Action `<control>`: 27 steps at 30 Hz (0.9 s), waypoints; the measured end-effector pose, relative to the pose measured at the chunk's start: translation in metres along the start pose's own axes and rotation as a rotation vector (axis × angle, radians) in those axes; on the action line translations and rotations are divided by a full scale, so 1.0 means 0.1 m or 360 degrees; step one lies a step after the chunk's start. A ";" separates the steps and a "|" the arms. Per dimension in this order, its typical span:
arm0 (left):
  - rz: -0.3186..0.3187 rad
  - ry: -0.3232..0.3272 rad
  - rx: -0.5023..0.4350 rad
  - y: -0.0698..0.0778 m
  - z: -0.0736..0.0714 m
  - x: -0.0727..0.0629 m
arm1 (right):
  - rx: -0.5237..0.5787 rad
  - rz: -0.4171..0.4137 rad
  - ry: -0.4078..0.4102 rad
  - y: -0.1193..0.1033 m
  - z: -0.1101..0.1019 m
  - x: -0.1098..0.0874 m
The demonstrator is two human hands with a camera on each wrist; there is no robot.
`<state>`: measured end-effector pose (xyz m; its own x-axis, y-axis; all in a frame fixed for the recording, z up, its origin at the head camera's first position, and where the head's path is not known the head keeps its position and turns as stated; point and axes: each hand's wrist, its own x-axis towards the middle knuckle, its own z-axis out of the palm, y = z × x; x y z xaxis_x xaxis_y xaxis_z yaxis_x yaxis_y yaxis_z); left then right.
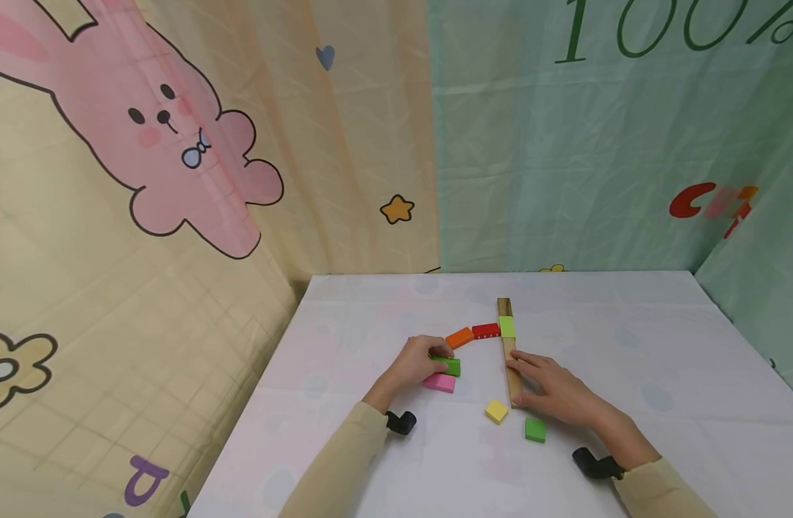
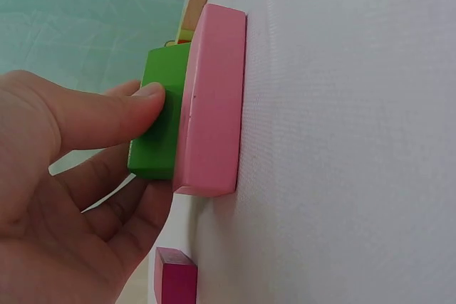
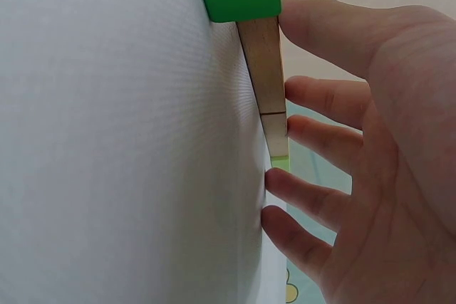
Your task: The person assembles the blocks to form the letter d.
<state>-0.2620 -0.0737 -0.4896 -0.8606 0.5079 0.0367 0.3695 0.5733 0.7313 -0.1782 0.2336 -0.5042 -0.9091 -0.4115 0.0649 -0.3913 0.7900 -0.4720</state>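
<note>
My left hand [image 1: 412, 361] pinches a green block [image 2: 161, 137] between thumb and fingers. Right beside that block lies a pink block [image 2: 214, 105] on the white table. My right hand [image 1: 558, 388] lies along a row of plain wooden blocks [image 1: 511, 374], its fingers fairly straight. In the right wrist view the fingertips [image 3: 303, 90] touch or nearly touch the wooden side, and the thumb is near the row's close end. A lime-green block [image 1: 506, 327] sits in line with the wood. From it, a red block [image 1: 486, 331] and an orange block [image 1: 460, 338] run leftward.
Closer to me lie a yellow block [image 1: 496, 411] and a small green block [image 1: 535, 429], just off the row's near end. A magenta block [image 2: 178, 280] shows below the left hand in the left wrist view. Printed curtains [image 1: 370, 144] stand behind the table [image 1: 630, 324].
</note>
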 end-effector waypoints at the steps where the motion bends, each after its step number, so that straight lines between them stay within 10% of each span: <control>1: -0.0004 0.0004 -0.0007 0.00 0.00 0.00 | 0.0000 -0.0001 0.0001 0.00 0.00 0.00; 27: -0.0086 0.0380 -0.0227 -0.11 0.03 -0.03 | 0.0004 0.0007 0.0001 -0.02 0.00 0.00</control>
<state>-0.2622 -0.0794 -0.5000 -0.9422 0.3036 0.1419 0.2822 0.4905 0.8245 -0.1775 0.2325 -0.5030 -0.9110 -0.4075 0.0633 -0.3867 0.7909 -0.4743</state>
